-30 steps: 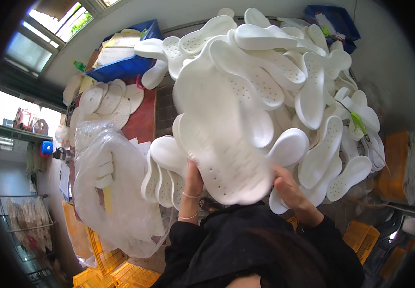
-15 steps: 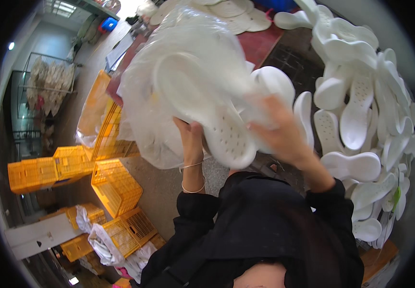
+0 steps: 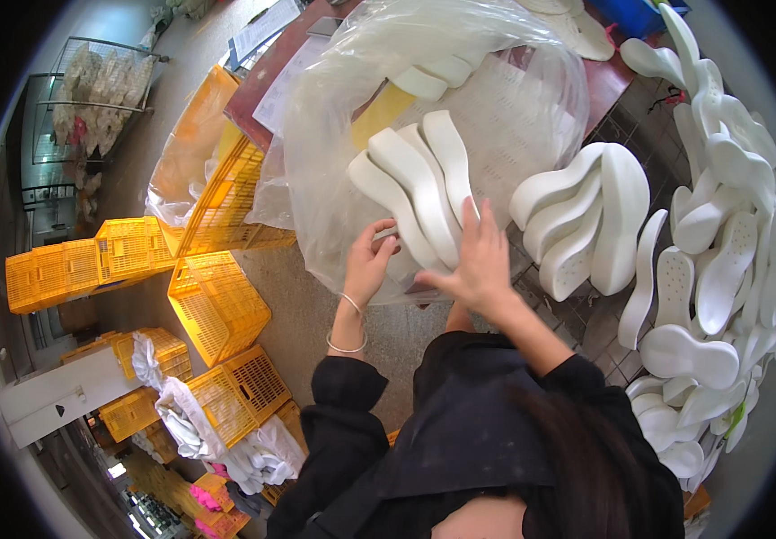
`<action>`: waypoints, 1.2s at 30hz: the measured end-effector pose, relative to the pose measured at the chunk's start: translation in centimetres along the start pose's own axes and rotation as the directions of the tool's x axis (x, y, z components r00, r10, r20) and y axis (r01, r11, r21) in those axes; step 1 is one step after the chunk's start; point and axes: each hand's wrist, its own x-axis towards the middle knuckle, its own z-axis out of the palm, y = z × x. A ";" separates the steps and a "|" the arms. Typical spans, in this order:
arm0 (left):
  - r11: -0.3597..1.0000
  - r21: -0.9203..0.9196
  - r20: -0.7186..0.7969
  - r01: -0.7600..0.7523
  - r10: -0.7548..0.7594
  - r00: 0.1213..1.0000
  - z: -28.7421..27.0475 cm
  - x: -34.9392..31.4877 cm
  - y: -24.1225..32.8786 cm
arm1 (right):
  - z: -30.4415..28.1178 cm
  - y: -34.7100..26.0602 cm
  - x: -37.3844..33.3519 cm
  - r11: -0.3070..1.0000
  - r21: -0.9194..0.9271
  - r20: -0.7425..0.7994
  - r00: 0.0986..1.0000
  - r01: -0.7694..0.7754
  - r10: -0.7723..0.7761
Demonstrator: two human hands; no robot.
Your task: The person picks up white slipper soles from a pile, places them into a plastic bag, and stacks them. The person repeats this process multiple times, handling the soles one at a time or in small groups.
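A row of white foam shoe insoles [image 3: 419, 193] stands on edge, pressed together, in the mouth of a large clear plastic bag [image 3: 316, 153]. My left hand [image 3: 371, 261] is at their near left side, fingers bent, thumb and fingertips apart. On the near right side lies my right hand [image 3: 480, 262], fingers stretched out and thumb spread against the insoles. Deeper in the bag are a few more white insoles [image 3: 424, 81] and a yellow sheet [image 3: 383, 115]. Beside the bag, to the right, stands another bunch of white insoles [image 3: 577, 225].
A big heap of loose white insoles [image 3: 729, 269] fills the right side. Yellow plastic crates [image 3: 217, 305] stand on the floor at left, some with white cloth [image 3: 186, 427]. The bag rests over a red table [image 3: 249, 103]; papers [image 3: 264, 27] lie at its far left.
The insoles I was holding up now stand in the bag's mouth. My right hand has moved left, its fingers now spread against them. The view has shifted, showing more of the bag's inside.
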 end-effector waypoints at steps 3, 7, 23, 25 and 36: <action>0.217 0.971 -0.112 -0.104 0.791 0.601 -3.0 3.6 1.8 | 2.5 -0.7 -1.0 0.994 0.070 -0.320 0.945 0.088 -0.061; 0.537 0.836 -0.521 0.113 0.712 0.470 -7.3 11.2 4.0 | 1.6 -0.4 0.0 0.979 0.179 -0.316 0.948 0.095 -0.034; 0.865 0.502 -0.191 -0.009 0.120 0.974 -5.9 -2.5 13.0 | 3.3 -3.7 22.1 0.828 0.304 -0.461 0.833 0.471 -0.305; 0.473 0.840 -0.052 -0.266 0.557 0.829 -4.6 -2.6 13.5 | 0.2 -0.9 16.5 0.946 -0.045 -0.344 0.884 0.322 -0.318; 0.362 0.547 0.557 -0.755 0.516 0.651 26.7 10.6 3.7 | -9.1 21.6 -4.2 0.857 -0.165 -0.459 0.807 -0.488 0.371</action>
